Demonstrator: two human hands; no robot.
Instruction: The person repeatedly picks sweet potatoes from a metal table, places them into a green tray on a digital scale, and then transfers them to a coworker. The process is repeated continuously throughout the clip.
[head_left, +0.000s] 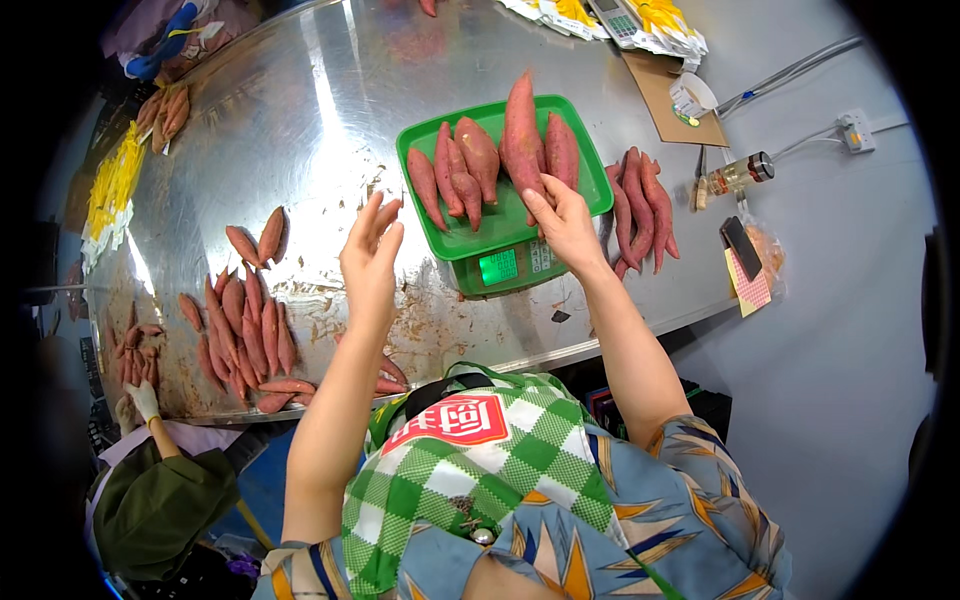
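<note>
My right hand (564, 223) grips the lower end of a large red-skinned sweet potato (521, 135) over the right part of a green scale tray (495, 244). Several other sweet potatoes (478, 154) lie on that tray, to the left and right of the held one. The tray sits on a green digital scale (487, 281) with a lit display. My left hand (371, 262) is raised, empty, fingers apart, left of the scale. A pile of sweet potatoes (244, 330) lies on the metal table at the left, and several long ones (641, 202) lie right of the scale.
The metal table (300, 150) bears peel and dirt. Yellow ties with white tags (112, 187) lie at the left edge. At the right are cardboard (664, 97), a knife (701, 180), a glass bottle (739, 174) and a phone (741, 247). A co-worker's gloved hand (142, 401) touches small sweet potatoes at lower left.
</note>
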